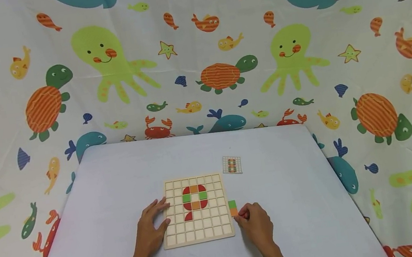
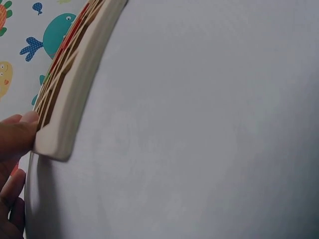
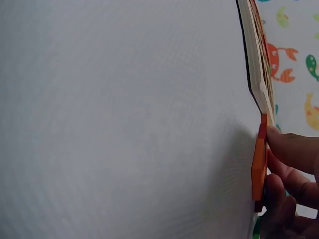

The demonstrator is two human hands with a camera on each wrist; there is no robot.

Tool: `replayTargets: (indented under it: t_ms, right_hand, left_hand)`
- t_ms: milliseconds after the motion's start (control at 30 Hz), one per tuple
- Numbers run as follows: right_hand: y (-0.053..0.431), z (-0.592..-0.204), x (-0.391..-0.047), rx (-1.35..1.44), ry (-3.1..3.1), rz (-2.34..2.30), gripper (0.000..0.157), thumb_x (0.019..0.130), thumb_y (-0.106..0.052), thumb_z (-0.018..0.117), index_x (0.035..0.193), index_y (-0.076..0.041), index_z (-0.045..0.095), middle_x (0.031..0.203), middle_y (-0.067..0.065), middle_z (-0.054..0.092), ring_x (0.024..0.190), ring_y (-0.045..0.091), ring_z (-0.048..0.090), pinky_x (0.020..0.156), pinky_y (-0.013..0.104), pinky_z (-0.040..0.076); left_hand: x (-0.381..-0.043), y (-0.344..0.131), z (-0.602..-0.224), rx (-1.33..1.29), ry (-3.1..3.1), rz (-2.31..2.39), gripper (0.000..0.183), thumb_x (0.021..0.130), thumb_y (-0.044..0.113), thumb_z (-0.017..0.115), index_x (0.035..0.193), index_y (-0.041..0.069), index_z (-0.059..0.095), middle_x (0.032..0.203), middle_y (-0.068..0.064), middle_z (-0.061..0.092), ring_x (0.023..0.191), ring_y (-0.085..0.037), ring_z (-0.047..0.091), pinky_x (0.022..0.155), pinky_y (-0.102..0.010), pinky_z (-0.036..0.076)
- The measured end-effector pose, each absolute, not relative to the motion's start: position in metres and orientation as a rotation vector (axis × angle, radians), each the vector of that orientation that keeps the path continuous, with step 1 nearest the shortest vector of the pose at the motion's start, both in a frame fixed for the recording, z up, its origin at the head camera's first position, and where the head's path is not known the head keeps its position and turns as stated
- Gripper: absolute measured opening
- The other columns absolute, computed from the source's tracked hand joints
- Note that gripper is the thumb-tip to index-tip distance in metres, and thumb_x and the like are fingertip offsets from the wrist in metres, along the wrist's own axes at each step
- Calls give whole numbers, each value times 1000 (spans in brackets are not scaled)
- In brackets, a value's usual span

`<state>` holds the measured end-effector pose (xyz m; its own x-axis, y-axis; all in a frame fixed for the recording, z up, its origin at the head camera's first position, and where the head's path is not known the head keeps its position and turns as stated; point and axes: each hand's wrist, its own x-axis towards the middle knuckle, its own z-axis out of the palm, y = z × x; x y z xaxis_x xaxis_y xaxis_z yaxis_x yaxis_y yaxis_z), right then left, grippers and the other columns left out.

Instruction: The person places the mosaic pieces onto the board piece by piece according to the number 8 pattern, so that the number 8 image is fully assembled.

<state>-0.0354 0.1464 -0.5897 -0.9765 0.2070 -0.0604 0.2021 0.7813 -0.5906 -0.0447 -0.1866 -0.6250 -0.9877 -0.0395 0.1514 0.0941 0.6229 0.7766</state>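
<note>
A wooden grid board (image 1: 220, 232) lies on the table, with red, orange and green tiles forming a ring in its upper middle. One red rounded tile (image 1: 188, 216) sits just below that ring. My left hand (image 1: 150, 230) rests at the board's left edge, fingers spread and thumb touching the frame. Beside the right edge, my right hand (image 1: 257, 224) pinches a red tile (image 1: 245, 215) between thumb and forefinger. A green tile (image 1: 232, 204) and an orange tile (image 1: 234, 212) lie against that edge by the fingertips. In the right wrist view, the orange tile (image 3: 257, 169) partly covers the red.
A small pattern card (image 1: 232, 165) lies behind the board, to its right. White cloth covers the table (image 1: 287, 170). A curtain (image 1: 182, 70) printed with sea animals hangs behind and at both sides.
</note>
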Motion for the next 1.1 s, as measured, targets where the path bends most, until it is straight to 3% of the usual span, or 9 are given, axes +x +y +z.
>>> replayTargets:
  t_ms: [233, 467, 633, 867, 1100]
  right_hand:
    - [147, -589, -35, -314, -2966, 989, 29, 77, -24, 96, 88, -20, 70, 81, -3, 55, 71, 10, 48, 58, 25, 36]
    - [140, -592, -44, -291, -2941, 927, 27, 83, -29, 91, 91, -18, 68, 78, -4, 51, 66, 10, 45, 54, 25, 34]
    - [137, -592, -45, -333, -2922, 963, 23, 83, -22, 91, 87, -17, 69, 80, -2, 54, 68, 11, 48, 54, 26, 37]
    - [133, -589, -44, -351, -2879, 973, 23, 84, -20, 90, 99, -14, 72, 80, -4, 57, 69, 10, 50, 55, 27, 38]
    - [136, -584, -44, -366, -2920, 973, 24, 83, -22, 91, 93, -14, 70, 77, -3, 58, 65, 12, 51, 53, 28, 38]
  left_hand:
    - [-45, -186, -624, -36, -2698, -1296, 51, 89, 1, 81, 137, 15, 70, 157, -8, 60, 154, -40, 41, 123, -71, 31]
    - [-45, -186, -624, -31, -2703, -1291, 50, 90, 2, 80, 137, 15, 70, 157, -8, 60, 155, -40, 41, 123, -71, 31]
    - [-44, -185, -624, -22, -2713, -1297, 49, 91, 2, 80, 137, 16, 70, 157, -8, 60, 155, -39, 40, 123, -71, 31]
    - [-44, -184, -622, -47, -2672, -1305, 51, 88, -2, 80, 136, 14, 71, 156, -9, 60, 154, -41, 42, 121, -71, 32]
    - [-43, -184, -622, -49, -2673, -1310, 53, 88, -4, 79, 136, 15, 71, 156, -9, 61, 154, -40, 42, 122, -71, 31]
